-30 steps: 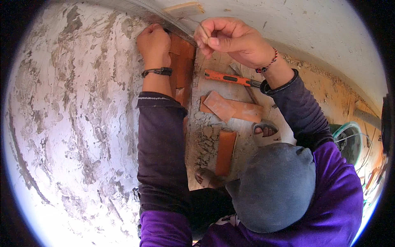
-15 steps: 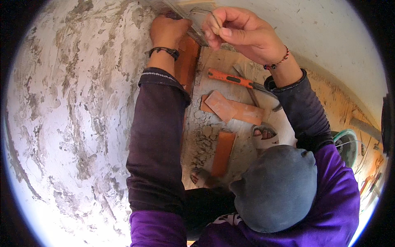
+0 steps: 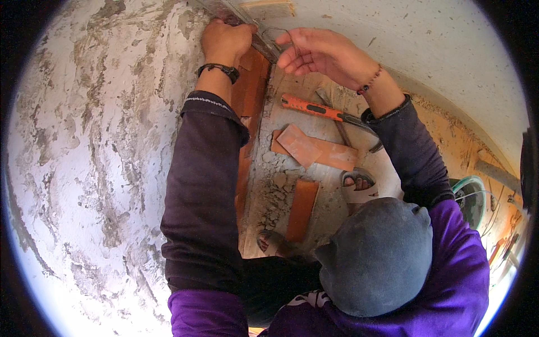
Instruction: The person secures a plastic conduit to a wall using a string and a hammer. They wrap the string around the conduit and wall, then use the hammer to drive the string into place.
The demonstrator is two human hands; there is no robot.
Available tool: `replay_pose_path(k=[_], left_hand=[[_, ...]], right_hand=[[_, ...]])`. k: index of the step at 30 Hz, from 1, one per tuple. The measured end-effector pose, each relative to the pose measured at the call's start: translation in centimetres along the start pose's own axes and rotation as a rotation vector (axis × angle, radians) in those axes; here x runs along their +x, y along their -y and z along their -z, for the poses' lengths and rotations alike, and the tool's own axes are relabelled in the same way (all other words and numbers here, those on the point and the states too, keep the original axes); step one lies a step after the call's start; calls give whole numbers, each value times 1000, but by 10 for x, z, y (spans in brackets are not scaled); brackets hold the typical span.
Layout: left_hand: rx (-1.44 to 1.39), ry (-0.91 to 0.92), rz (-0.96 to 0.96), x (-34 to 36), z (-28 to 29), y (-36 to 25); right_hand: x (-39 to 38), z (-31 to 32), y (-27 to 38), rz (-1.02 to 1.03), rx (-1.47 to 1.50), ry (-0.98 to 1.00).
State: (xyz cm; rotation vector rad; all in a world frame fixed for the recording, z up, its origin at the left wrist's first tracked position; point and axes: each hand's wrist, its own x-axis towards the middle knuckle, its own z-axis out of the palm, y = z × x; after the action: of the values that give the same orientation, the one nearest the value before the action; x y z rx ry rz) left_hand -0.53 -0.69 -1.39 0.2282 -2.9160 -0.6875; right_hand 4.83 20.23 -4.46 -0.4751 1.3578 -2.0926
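Note:
My left hand point(image 3: 227, 42) is closed at the top of the brick-red tile strip point(image 3: 247, 95), against a long narrow straight bar point(image 3: 265, 46). Its fingertips are hidden, so what it grips does not show. To its right, my right hand point(image 3: 328, 59) is raised with the palm partly turned up and the fingers loosely apart. A thin bent wire point(image 3: 275, 28) arcs from near the bar to these fingers and crosses in front of them. No firm pinch on the wire shows.
A rough, mortar-smeared white surface point(image 3: 112, 146) fills the left side. An orange-and-black handled tool point(image 3: 314, 106), loose reddish tile pieces point(image 3: 331, 154), another tile point(image 3: 303, 210) and mortar crumbs point(image 3: 275, 196) lie on the floor. A green-rimmed bucket point(image 3: 470, 202) stands at right.
My right hand has loosened from a pinch on the wire; its fingers are now spread and turned palm up. My left hand stays closed in nearly the same place.

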Motion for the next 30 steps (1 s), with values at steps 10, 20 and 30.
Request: replay_pose_path(k=[10, 20, 30], left_hand=[[160, -30, -159, 2, 0, 15], [96, -419, -218, -63, -5, -5], [-2624, -77, 689, -50, -90, -35]], right_hand=[[-1, -36, 14, 171, -468, 185], [-29, -26, 34, 62, -256, -45], [-35, -17, 33, 108, -29, -117]])
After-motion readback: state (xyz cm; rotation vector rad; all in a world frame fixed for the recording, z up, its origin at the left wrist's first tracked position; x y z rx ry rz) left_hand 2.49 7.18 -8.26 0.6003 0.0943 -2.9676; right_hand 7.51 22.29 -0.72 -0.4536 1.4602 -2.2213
